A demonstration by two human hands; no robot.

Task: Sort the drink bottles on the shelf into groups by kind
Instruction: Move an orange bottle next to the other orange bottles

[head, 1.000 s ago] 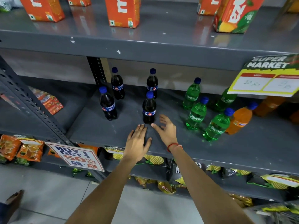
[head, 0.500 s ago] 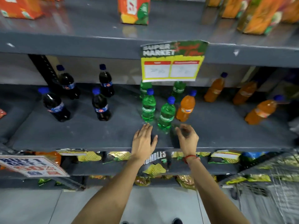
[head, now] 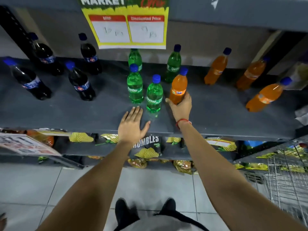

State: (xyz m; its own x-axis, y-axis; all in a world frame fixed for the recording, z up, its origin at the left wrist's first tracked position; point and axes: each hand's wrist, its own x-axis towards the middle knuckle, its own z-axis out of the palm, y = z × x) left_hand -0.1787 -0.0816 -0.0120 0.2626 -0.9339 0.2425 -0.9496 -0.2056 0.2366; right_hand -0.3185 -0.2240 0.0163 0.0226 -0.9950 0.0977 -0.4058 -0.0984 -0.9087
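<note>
My right hand (head: pixel 181 108) grips the lower body of an orange Fanta bottle (head: pixel 178 87) standing right of the green group on the grey shelf (head: pixel 208 117). My left hand (head: pixel 131 125) lies flat and open on the shelf's front, just before a green Sprite bottle (head: pixel 154 95). Several green bottles stand together in the middle, among them one at the front left (head: pixel 135 85) and one at the back right (head: pixel 173 65). Several dark cola bottles (head: pixel 80 82) stand at the left. Three more orange bottles (head: pixel 216 67) stand at the right, the front one (head: pixel 265 95) leaning.
A yellow price sign (head: pixel 131 29) hangs from the shelf above, over the back green bottles. Snack bags (head: pixel 146 147) fill the lower shelf. A wire cart (head: pixel 288 177) stands at the lower right. A black upright post (head: pixel 15 32) rises at the back left.
The view has shifted right and down along the shelf. My right hand moved forward and closed on the orange bottle beside the green ones. My left hand stays flat on the shelf.
</note>
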